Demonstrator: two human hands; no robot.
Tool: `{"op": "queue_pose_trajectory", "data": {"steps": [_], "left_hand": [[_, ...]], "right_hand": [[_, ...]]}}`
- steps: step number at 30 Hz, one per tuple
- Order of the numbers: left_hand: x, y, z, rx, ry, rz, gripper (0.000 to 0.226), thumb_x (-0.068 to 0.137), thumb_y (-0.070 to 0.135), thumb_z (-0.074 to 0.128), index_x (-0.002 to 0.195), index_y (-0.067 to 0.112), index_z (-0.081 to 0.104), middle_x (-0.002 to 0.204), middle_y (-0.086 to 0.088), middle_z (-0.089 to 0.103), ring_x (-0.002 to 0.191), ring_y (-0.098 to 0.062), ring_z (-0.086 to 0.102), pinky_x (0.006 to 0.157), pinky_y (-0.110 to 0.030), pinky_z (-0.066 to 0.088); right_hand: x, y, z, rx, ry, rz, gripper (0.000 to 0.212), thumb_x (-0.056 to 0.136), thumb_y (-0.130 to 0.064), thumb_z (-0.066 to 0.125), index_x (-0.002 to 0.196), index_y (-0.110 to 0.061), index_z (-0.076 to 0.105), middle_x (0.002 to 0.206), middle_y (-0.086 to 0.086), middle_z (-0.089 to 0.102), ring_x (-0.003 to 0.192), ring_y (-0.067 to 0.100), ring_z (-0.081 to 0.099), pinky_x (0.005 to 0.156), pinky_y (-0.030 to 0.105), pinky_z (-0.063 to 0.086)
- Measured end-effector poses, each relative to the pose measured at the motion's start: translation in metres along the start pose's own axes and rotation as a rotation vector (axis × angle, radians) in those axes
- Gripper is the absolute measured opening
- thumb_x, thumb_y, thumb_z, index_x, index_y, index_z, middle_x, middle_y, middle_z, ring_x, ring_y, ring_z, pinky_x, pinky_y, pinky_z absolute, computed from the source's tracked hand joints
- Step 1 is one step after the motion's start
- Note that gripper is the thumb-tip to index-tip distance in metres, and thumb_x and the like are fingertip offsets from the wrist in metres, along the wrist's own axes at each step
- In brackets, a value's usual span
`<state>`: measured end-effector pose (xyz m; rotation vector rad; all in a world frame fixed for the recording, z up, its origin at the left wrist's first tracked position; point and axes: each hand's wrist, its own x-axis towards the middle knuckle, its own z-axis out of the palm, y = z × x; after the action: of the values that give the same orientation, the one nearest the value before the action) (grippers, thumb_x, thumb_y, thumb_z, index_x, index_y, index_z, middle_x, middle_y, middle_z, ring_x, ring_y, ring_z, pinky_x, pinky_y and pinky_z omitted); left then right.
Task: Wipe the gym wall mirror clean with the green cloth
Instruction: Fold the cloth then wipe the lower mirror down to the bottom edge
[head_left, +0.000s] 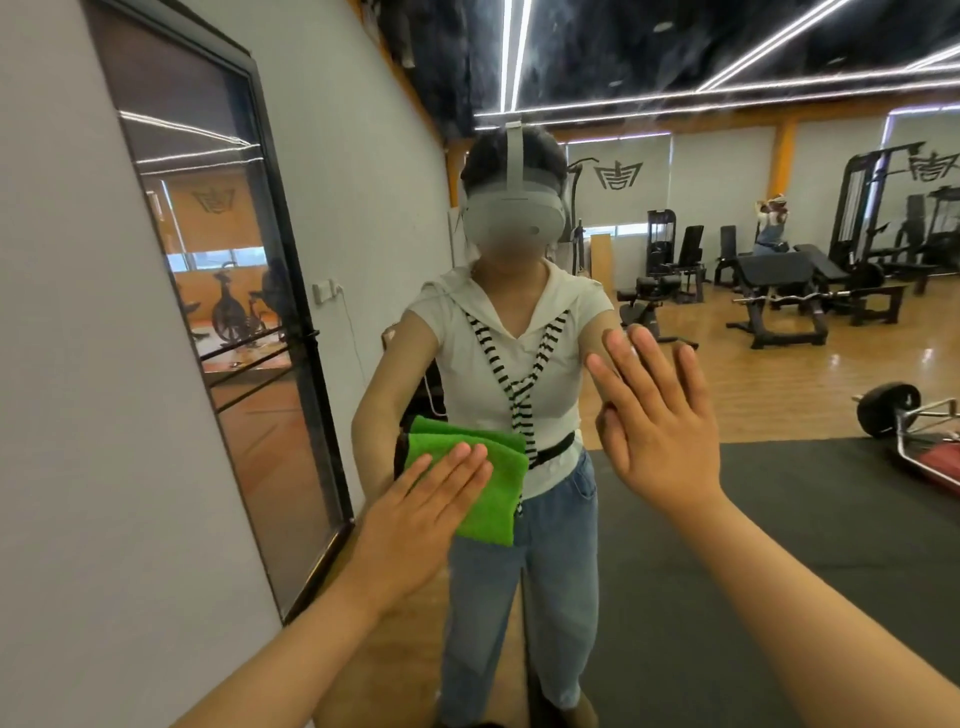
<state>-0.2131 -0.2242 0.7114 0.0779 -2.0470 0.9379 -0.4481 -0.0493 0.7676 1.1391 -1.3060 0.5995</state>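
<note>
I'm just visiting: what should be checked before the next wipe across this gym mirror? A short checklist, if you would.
1. Folded green microfibre cloth lies flat against the large wall mirror: ok.
2. Left hand presses the cloth with straight fingers: ok.
3. Right hand, open, is apart from the cloth and out of its way: ok.
4. Right palm off the glass, leaving no prints: cannot tell.
5. Streaks left on the glass: cannot tell.
</note>
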Motion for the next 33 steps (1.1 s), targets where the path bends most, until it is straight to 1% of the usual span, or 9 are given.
{"op": "queue_pose_trajectory", "data": {"steps": [3, 7, 9, 12, 14, 20, 24, 29, 33], "left_hand": [[0.014, -0.013, -0.009, 0.001, -0.001, -0.023, 0.081, 0.084, 0.004, 0.036, 0.16, 0.008, 0.007, 0.169, -0.003, -0.005, 0.156, -0.018, -0.001, 0.126, -0.036, 0.003], [0.076, -0.026, -0.027, -0.143, 0.167, -0.374, 0.083, 0.081, -0.01, 0.053, 0.156, 0.003, 0.019, 0.168, -0.005, 0.005, 0.155, -0.016, 0.001, 0.127, -0.035, 0.0], [0.092, -0.018, -0.027, -0.185, 0.18, -0.48, 0.089, 0.082, -0.011, 0.057, 0.158, 0.005, 0.014, 0.167, -0.005, 0.0, 0.155, -0.017, -0.003, 0.126, -0.035, -0.004], [0.08, -0.003, -0.016, -0.125, 0.088, -0.201, 0.085, 0.086, 0.003, 0.043, 0.161, 0.013, 0.004, 0.169, -0.001, -0.007, 0.155, -0.016, -0.005, 0.126, -0.036, -0.004], [0.084, -0.022, -0.021, -0.114, 0.058, -0.058, 0.078, 0.085, 0.005, 0.039, 0.159, 0.014, 0.016, 0.167, -0.002, 0.01, 0.155, -0.013, -0.002, 0.126, -0.035, 0.0], [0.179, -0.072, -0.056, -0.29, 0.309, -0.504, 0.064, 0.094, 0.003, 0.032, 0.157, 0.007, 0.023, 0.165, -0.011, 0.02, 0.152, -0.013, 0.0, 0.125, -0.031, -0.008], [0.176, -0.082, -0.049, -0.194, 0.241, -0.136, 0.067, 0.09, -0.007, 0.048, 0.153, 0.005, 0.029, 0.16, -0.016, 0.032, 0.151, -0.02, 0.016, 0.127, -0.034, 0.001], [0.217, -0.112, -0.071, -0.333, 0.371, -0.428, 0.065, 0.09, -0.001, 0.033, 0.154, 0.006, 0.033, 0.163, -0.011, 0.027, 0.153, -0.018, 0.01, 0.126, -0.028, -0.003], [0.209, -0.098, -0.06, -0.283, 0.256, -0.124, 0.074, 0.083, -0.015, 0.044, 0.153, 0.005, 0.033, 0.161, -0.013, 0.032, 0.152, -0.023, 0.018, 0.127, -0.031, 0.001]], "right_hand": [[0.0, 0.0, 0.001, -0.001, -0.002, -0.002, 0.05, 0.103, -0.023, 0.035, 0.152, -0.015, 0.037, 0.159, 0.008, 0.034, 0.148, 0.028, 0.029, 0.121, 0.052, 0.019], [-0.002, -0.001, 0.001, -0.004, -0.005, 0.002, 0.05, 0.103, -0.023, 0.036, 0.153, -0.016, 0.037, 0.159, 0.008, 0.033, 0.149, 0.028, 0.029, 0.122, 0.051, 0.017], [-0.001, 0.0, 0.0, -0.006, -0.003, -0.001, 0.051, 0.103, -0.023, 0.036, 0.154, -0.016, 0.035, 0.161, 0.006, 0.03, 0.149, 0.027, 0.028, 0.123, 0.05, 0.016], [-0.001, 0.0, 0.001, 0.005, -0.005, 0.002, 0.05, 0.103, -0.023, 0.036, 0.153, -0.016, 0.037, 0.164, 0.003, 0.023, 0.15, 0.026, 0.026, 0.123, 0.05, 0.015], [-0.001, 0.0, 0.001, 0.003, -0.003, 0.0, 0.05, 0.103, -0.024, 0.036, 0.152, -0.016, 0.038, 0.165, 0.002, 0.021, 0.151, 0.025, 0.025, 0.123, 0.051, 0.017], [-0.002, 0.0, 0.001, -0.008, -0.004, -0.004, 0.051, 0.103, -0.024, 0.035, 0.153, -0.017, 0.035, 0.166, 0.002, 0.017, 0.152, 0.024, 0.02, 0.123, 0.049, 0.014], [-0.002, 0.0, 0.002, -0.014, -0.008, -0.001, 0.051, 0.102, -0.025, 0.035, 0.153, -0.017, 0.034, 0.166, 0.001, 0.017, 0.152, 0.024, 0.02, 0.124, 0.049, 0.013], [-0.002, 0.0, 0.001, -0.031, -0.014, -0.007, 0.05, 0.104, -0.027, 0.031, 0.153, -0.017, 0.033, 0.167, 0.001, 0.015, 0.153, 0.023, 0.018, 0.124, 0.047, 0.011], [-0.002, 0.0, 0.002, -0.027, -0.017, 0.0, 0.051, 0.102, -0.025, 0.034, 0.153, -0.017, 0.033, 0.167, 0.0, 0.015, 0.153, 0.023, 0.019, 0.124, 0.048, 0.013]]}}
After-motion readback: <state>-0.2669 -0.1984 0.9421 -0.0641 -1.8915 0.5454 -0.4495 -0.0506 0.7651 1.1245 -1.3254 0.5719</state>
